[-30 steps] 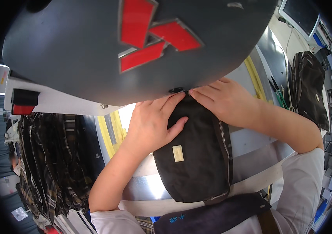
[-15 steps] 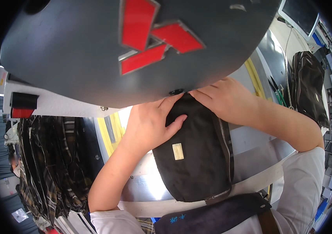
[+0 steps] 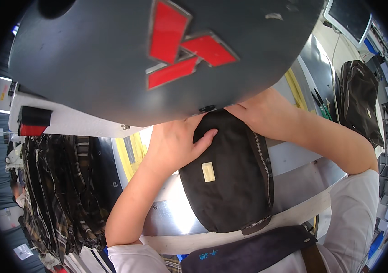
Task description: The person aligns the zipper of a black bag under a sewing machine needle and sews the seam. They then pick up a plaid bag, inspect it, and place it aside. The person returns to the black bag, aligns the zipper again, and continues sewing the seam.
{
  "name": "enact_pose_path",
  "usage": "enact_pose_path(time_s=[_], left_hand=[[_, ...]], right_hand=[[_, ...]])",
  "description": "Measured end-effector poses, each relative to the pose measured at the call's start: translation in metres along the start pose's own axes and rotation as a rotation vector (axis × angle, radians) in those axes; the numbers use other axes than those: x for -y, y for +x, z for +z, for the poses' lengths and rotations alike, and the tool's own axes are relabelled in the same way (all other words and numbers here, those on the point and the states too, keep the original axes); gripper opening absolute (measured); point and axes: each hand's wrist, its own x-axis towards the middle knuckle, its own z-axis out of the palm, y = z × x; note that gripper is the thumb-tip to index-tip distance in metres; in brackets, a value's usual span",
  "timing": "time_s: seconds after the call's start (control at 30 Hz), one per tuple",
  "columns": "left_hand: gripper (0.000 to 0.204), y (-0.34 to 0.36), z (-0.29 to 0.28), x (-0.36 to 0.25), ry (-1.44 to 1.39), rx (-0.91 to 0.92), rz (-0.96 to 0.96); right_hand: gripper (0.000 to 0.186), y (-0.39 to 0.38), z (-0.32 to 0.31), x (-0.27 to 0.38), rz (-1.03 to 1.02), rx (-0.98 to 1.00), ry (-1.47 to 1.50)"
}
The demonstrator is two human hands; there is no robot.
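Note:
A dark brown fabric pouch [image 3: 228, 195] lies flat in front of me, with a zipper along its right side and a small pale label [image 3: 208, 172] sewn on it. Its far end runs under the dark grey head of a sewing machine [image 3: 112, 86] that carries a red emblem. My left hand [image 3: 174, 143] rests on the pouch's far left edge, thumb stretched out over the fabric and fingertips hidden by the machine. At the far right edge, my right hand [image 3: 267, 113] touches the pouch. Most of its fingers are out of sight under the machine head.
Plaid and dark fabric pieces [image 3: 62, 191] hang in a thick stack at the left. Another dark pouch [image 3: 362, 100] lies on the right, near green-handled snips [image 3: 324, 109]. Yellow strips [image 3: 128, 154] mark the metal work surface [image 3: 171, 214]. A screen [image 3: 349, 18] stands far right.
The pouch has slid slightly away from me, further under the machine head. Both hands have moved with it, and more of the right fingers are hidden. The view has shifted a little.

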Motion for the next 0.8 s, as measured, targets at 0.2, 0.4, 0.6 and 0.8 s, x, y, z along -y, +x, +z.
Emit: enact_pose_path(time_s=[0.2, 0.4, 0.6, 0.8], left_hand=[[0.043, -0.002, 0.003, 0.003, -0.010, -0.032, 0.024], [0.045, -0.004, 0.003, -0.001, -0.033, -0.022, -0.001], [0.046, -0.011, 0.006, -0.011, -0.039, -0.046, 0.010], [0.044, -0.011, 0.006, -0.010, -0.015, -0.060, 0.018]], right_hand=[[0.035, 0.001, 0.000, 0.000, -0.008, -0.005, -0.006], [0.035, 0.001, -0.003, 0.003, 0.010, 0.028, -0.011], [0.037, -0.010, -0.004, 0.011, 0.003, 0.020, 0.007], [0.036, -0.008, -0.004, 0.011, -0.024, 0.030, -0.010]])
